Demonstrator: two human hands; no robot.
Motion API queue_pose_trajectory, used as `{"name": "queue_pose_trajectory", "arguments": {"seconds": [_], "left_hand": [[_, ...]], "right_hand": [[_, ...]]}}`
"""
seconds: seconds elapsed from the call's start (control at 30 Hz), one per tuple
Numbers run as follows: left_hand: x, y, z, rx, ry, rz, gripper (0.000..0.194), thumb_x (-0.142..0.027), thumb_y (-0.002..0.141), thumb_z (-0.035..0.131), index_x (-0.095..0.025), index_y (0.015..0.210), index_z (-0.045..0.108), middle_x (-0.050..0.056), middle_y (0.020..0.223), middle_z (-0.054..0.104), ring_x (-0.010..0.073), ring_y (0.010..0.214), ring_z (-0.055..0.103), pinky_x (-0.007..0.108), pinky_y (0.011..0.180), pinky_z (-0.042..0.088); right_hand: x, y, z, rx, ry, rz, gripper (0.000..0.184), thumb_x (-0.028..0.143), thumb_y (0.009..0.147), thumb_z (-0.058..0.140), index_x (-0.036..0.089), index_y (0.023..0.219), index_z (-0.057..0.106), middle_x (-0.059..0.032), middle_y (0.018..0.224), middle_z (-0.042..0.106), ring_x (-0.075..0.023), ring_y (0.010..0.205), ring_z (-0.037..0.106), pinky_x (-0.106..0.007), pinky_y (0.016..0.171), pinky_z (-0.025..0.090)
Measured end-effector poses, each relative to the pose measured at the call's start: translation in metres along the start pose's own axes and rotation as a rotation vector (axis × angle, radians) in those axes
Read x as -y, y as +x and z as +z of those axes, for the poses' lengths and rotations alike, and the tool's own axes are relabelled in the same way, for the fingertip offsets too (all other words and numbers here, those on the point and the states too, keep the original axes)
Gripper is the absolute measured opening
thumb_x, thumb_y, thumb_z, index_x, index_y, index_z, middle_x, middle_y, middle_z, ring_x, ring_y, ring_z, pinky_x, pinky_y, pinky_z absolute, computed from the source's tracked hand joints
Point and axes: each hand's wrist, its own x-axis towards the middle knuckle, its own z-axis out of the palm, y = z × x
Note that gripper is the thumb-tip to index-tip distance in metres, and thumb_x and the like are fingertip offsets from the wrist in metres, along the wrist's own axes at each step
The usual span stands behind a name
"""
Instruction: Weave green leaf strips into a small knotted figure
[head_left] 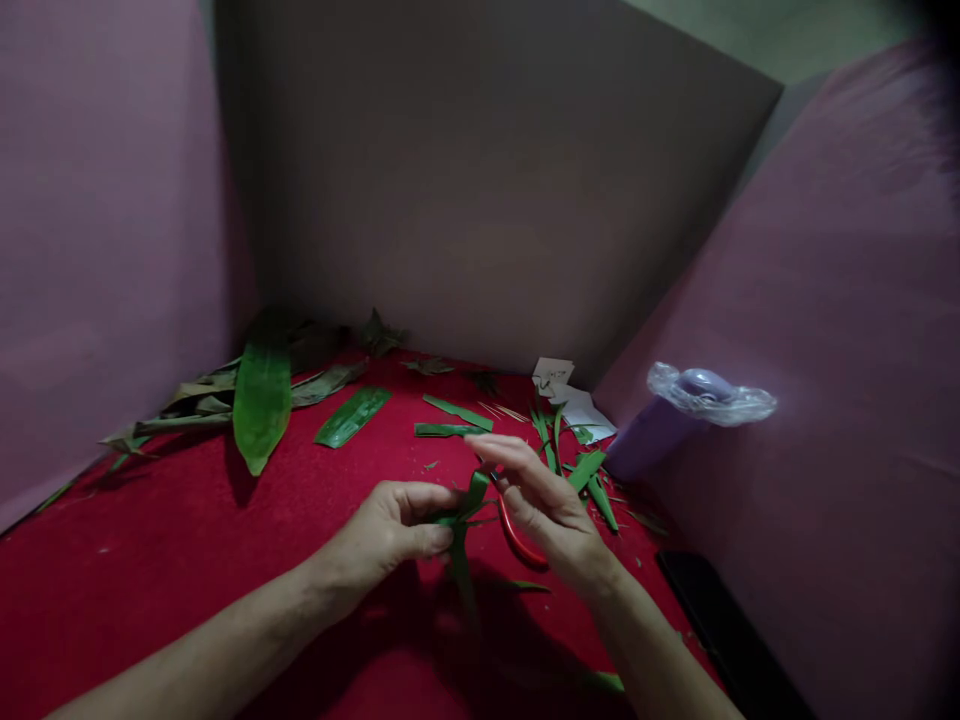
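Observation:
My left hand (405,525) pinches a folded green leaf strip (475,490) between thumb and fingers. The strip bends into a small loop at the top, and a tail hangs below the thumb. Close by on the right, my right hand (544,500) has its fingers stretched out over the loop, its thumb apart from them; I see nothing held in it. Behind that hand shows a red-handled tool (519,535), partly hidden, with a bit of metal near the leaf; whether it is scissors or pliers I cannot tell.
Red cloth (187,560) covers the surface. Cut leaf pieces (352,416), a long leaf (262,400) and dried leaves (217,395) lie at the left and back. At the right are leaf strips (589,470), white papers (581,410), a purple container (652,440) with clear plastic, and a black object (712,610).

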Motion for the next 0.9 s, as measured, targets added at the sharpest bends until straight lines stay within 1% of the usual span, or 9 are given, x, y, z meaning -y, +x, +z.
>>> {"name": "queue_pose_trajectory", "arguments": {"seconds": [0.07,0.13,0.3,0.4,0.5,0.63,0.7,0.83,0.9], "left_hand": [[0.000,-0.001,-0.001,0.039,-0.010,-0.028,0.027,-0.019,0.066,0.070,-0.015,0.092,0.070,0.000,0.067,0.064,0.0081,0.057,0.049,0.019,0.056,0.036],[0.000,-0.001,-0.002,0.049,-0.012,-0.048,0.028,-0.019,0.066,0.069,-0.014,0.093,0.070,0.000,0.065,0.062,0.0074,0.055,0.047,0.019,0.053,0.035],[0.000,-0.001,-0.004,0.050,0.015,-0.092,0.025,-0.017,0.065,0.068,-0.014,0.090,0.070,0.000,0.066,0.062,0.0067,0.055,0.048,0.018,0.054,0.036],[-0.001,-0.001,-0.003,0.077,0.027,-0.102,0.026,-0.018,0.066,0.068,-0.014,0.091,0.070,0.001,0.068,0.064,0.0075,0.055,0.049,0.019,0.054,0.039],[-0.001,-0.001,-0.003,0.097,0.043,-0.109,0.024,-0.018,0.066,0.067,-0.015,0.090,0.071,0.001,0.065,0.063,0.0088,0.054,0.050,0.021,0.054,0.040],[-0.002,-0.001,-0.003,0.069,0.046,-0.119,0.025,-0.018,0.065,0.067,-0.016,0.090,0.071,0.001,0.066,0.064,0.0080,0.054,0.050,0.020,0.054,0.039],[-0.002,-0.001,-0.003,0.044,0.040,-0.128,0.027,-0.018,0.065,0.069,-0.016,0.092,0.071,0.001,0.066,0.064,0.0079,0.054,0.050,0.019,0.054,0.038],[-0.002,0.000,-0.003,0.009,0.024,-0.140,0.026,-0.017,0.065,0.069,-0.017,0.091,0.071,0.001,0.066,0.065,0.0077,0.055,0.050,0.019,0.055,0.038],[-0.001,0.000,-0.002,0.001,0.021,-0.147,0.027,-0.016,0.065,0.069,-0.016,0.092,0.071,0.001,0.066,0.065,0.0078,0.055,0.051,0.020,0.055,0.038]], "right_hand": [[0.002,0.000,-0.002,0.068,0.016,-0.031,0.027,0.025,0.088,0.046,0.027,0.112,0.059,-0.0058,0.113,0.056,-0.0209,0.111,0.047,-0.038,0.095,0.037],[-0.001,-0.001,-0.003,0.093,0.035,-0.023,0.025,0.021,0.087,0.048,0.026,0.107,0.062,-0.0062,0.107,0.058,-0.0210,0.107,0.050,-0.038,0.093,0.038],[-0.007,-0.004,-0.008,0.000,0.082,0.015,0.025,0.017,0.084,0.051,0.026,0.104,0.062,-0.0071,0.115,0.055,-0.0224,0.112,0.048,-0.039,0.092,0.040],[-0.007,-0.006,-0.009,0.009,0.063,0.026,0.025,0.017,0.084,0.051,0.025,0.105,0.061,-0.0071,0.115,0.056,-0.0218,0.112,0.048,-0.038,0.094,0.039],[-0.007,-0.008,-0.008,0.034,0.006,0.051,0.022,0.020,0.084,0.054,0.023,0.104,0.062,-0.0070,0.106,0.059,-0.0201,0.102,0.054,-0.036,0.089,0.041],[-0.011,-0.011,-0.006,-0.057,-0.024,0.060,0.014,0.024,0.085,0.053,0.021,0.092,0.064,-0.0055,0.089,0.061,-0.0181,0.086,0.057,-0.033,0.078,0.045],[-0.013,-0.013,-0.006,-0.093,-0.022,0.063,0.013,0.023,0.085,0.053,0.020,0.090,0.065,-0.0054,0.087,0.061,-0.0177,0.084,0.057,-0.032,0.076,0.045],[-0.015,-0.016,-0.007,-0.078,0.040,0.064,0.013,0.020,0.082,0.058,0.021,0.092,0.065,-0.0049,0.088,0.059,-0.0171,0.085,0.056,-0.031,0.075,0.045],[-0.017,-0.017,-0.007,-0.096,0.081,0.071,0.013,0.019,0.079,0.061,0.021,0.091,0.065,-0.0045,0.087,0.058,-0.0168,0.084,0.055,-0.030,0.074,0.045]]}}
